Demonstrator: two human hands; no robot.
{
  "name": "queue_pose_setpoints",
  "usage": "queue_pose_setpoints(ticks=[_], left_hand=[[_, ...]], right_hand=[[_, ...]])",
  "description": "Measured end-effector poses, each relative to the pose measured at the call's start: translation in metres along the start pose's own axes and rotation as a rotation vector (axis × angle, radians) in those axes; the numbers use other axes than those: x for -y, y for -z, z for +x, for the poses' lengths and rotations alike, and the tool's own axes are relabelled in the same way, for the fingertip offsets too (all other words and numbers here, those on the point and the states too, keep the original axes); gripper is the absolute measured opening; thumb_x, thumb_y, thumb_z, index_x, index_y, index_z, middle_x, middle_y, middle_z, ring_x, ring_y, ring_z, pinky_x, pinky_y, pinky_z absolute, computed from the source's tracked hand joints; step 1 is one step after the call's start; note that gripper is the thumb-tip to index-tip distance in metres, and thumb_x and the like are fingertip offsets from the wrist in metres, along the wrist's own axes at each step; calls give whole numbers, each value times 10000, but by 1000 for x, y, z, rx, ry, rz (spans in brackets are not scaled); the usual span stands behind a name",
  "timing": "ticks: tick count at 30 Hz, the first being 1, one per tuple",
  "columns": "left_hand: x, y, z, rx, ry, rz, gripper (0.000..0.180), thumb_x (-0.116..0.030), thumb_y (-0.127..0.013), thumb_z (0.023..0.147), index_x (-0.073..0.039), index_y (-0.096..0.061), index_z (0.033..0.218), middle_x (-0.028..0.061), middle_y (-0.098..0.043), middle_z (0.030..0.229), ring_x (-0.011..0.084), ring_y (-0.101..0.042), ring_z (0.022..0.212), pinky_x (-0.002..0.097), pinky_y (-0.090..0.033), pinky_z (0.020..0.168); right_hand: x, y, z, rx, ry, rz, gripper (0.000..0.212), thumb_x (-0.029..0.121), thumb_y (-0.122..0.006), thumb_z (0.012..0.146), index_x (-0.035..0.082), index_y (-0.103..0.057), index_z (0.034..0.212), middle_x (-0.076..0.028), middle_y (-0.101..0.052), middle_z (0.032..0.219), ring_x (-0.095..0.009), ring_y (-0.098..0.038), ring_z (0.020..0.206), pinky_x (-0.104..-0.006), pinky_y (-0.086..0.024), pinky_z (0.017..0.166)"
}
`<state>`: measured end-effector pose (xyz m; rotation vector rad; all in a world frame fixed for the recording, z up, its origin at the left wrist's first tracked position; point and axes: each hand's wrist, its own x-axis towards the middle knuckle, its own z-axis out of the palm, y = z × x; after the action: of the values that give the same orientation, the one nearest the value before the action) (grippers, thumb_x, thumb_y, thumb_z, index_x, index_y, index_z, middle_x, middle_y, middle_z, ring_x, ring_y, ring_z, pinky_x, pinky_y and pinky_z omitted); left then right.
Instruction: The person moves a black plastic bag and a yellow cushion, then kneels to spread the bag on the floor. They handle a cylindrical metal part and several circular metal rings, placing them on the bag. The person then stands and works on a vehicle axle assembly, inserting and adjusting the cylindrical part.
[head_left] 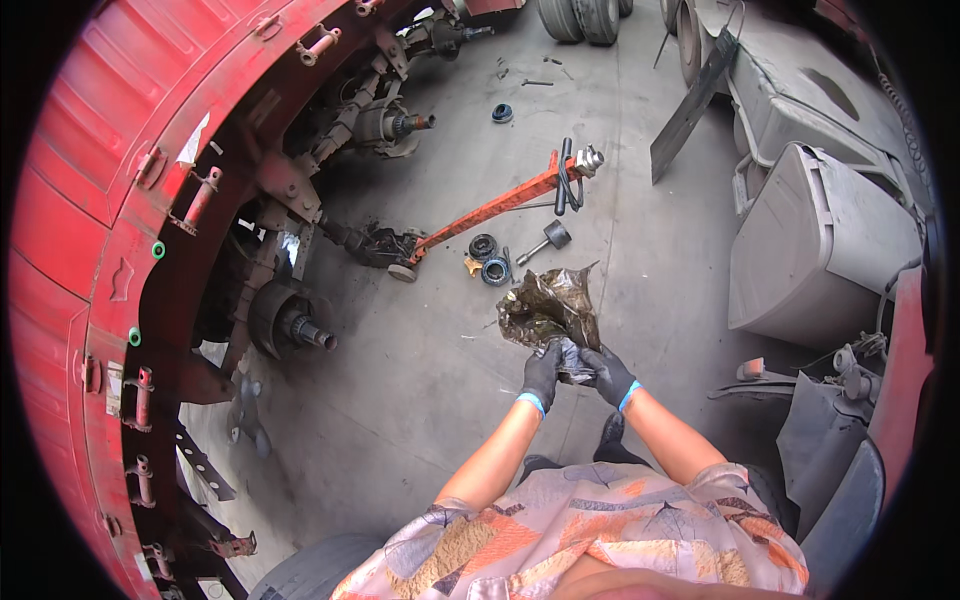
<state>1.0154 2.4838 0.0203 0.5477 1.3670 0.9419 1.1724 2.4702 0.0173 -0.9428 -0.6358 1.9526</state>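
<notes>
Both hands, in black gloves with blue cuffs, are closed on one thing: a crumpled, greasy, dark brown sheet of plastic wrapping (552,308), held in front of the body, above the grey concrete floor (420,380). The left hand (541,376) grips its lower end from the left, the right hand (607,375) from the right, fingers curled around a darker lump at the bottom. I judge that the sheet is held away from the patterned shirt (590,530) because it is oily. On the floor beyond the hands lie round black bearing rings (489,258), a short hammer with a thick head (545,241) and a long orange-red jack handle (490,208), which reaches toward the red truck body (90,250). On the left, two bare axle hubs (290,322) stick out without wheels. On the right stands a grey fender (815,250). Nothing stands between the hands and the parts on the floor.
</notes>
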Motion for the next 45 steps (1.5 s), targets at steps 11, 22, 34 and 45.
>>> queue_pose_setpoints(ticks=[11, 22, 34, 45], left_hand=[[-20, -69, 45, 356, 34, 306, 329, -171, -720, 815, 19, -629, 1068, 80, -663, 974, 156, -636, 817, 288, -527, 721], [1, -105, 63, 914, 51, 994, 313, -200, -709, 810, 11, -652, 1034, 73, -674, 898, 151, -629, 778, 292, -512, 666], [146, -77, -2, 1225, 243, 1190, 319, -183, -688, 841, 55, -640, 1049, 115, -680, 952, 174, -641, 780, 307, -524, 695], [246, -24, -11, 1257, 395, 1395, 318, -183, -672, 854, 42, -623, 1074, 121, -669, 986, 185, -638, 783, 312, -526, 684]], right_hand=[[3, 36, 16, -463, 246, 5, 317, 208, -517, 922, 21, -580, 1170, -60, -656, 939, -141, -617, 790, -285, -514, 698], [-73, 29, -10, -928, 588, 577, 284, 153, -525, 935, 5, -578, 1172, -66, -649, 1014, -141, -627, 872, -285, -515, 769], [-228, 15, -96, -1455, 577, 514, 288, 191, -518, 955, 18, -588, 1174, -34, -648, 969, -107, -567, 841, -275, -468, 783], [-328, -3, -112, -1650, 452, 638, 308, 254, -525, 933, 48, -611, 1144, -84, -670, 889, -150, -599, 741, -304, -496, 669]])
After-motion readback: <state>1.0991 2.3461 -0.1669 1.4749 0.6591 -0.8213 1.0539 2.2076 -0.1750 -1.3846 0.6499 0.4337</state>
